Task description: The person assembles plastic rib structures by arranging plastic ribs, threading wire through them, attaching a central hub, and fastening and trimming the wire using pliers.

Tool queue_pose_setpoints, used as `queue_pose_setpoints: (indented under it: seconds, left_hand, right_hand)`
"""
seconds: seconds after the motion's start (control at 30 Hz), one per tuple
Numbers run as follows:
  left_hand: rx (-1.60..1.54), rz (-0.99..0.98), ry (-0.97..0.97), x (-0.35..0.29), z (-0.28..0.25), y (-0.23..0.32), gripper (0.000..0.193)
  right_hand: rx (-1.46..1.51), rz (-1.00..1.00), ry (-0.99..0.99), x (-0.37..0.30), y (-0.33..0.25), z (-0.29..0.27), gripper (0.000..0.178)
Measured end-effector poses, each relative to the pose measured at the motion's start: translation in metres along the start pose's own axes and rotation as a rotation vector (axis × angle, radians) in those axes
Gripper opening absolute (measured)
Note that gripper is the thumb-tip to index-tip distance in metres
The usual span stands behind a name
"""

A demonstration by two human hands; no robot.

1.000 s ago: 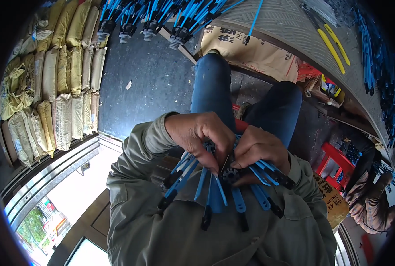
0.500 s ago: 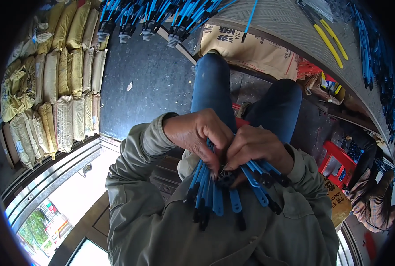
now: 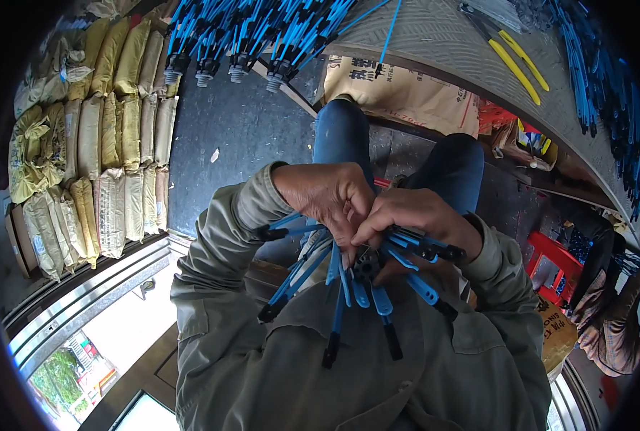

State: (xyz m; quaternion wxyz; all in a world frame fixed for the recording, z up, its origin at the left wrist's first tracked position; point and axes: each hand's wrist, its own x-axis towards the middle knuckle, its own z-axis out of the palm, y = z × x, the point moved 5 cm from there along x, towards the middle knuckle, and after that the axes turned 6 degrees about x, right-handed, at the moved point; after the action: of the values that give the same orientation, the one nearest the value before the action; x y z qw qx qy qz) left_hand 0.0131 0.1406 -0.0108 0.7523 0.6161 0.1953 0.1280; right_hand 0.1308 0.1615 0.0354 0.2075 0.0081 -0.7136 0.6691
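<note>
Over my lap, both hands meet at a round black hub (image 3: 366, 269) with slots round its rim. Flat blue plastic strips with black tips (image 3: 381, 302) fan out from it in all directions. My right hand (image 3: 419, 219) is closed round the hub from the right, its thumb and forefinger at the top; its lower fingers are partly hidden under the strips. On the left side, my left hand (image 3: 334, 205) is pinched close to the hub's edge, among the strip ends. What sits between its fingertips is too small and covered to make out.
Ahead is a grey-topped table (image 3: 435, 36) with yellow-handled pliers (image 3: 519, 68) and piles of blue strips (image 3: 614, 115). Finished-looking strip bundles (image 3: 242, 61) hang at its left end. Stacked sacks (image 3: 108, 136) stand on the left. A red stool (image 3: 553, 266) and another person (image 3: 611, 323) are at right.
The strips on the left have swung outward and spread, some now reaching toward my left sleeve. The hub shows more openly. Both hands stay close together, and the whole view has shifted slightly.
</note>
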Motion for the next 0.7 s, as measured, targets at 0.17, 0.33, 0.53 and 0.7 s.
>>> queue_pose_setpoints:
  seconds: [0.17, 0.33, 0.53, 0.7]
  left_hand:
    - [0.025, 0.118, 0.084, 0.000, -0.012, -0.008, 0.019]
    - [0.139, 0.246, 0.359, -0.013, -0.022, 0.007, 0.024]
    - [0.348, 0.716, 1.652, -0.120, 0.032, 0.017, 0.023]
    - [0.359, 0.346, 1.753, -0.055, 0.081, 0.029, 0.041]
  right_hand:
    - [0.118, -0.050, 0.114, 0.002, 0.000, -0.005, 0.036]
    - [0.117, -0.079, 0.152, 0.003, -0.002, -0.008, 0.037]
    - [0.077, 0.057, 0.497, 0.014, 0.008, -0.019, 0.030]
    - [0.046, 0.005, 0.725, 0.024, 0.014, -0.006, 0.029]
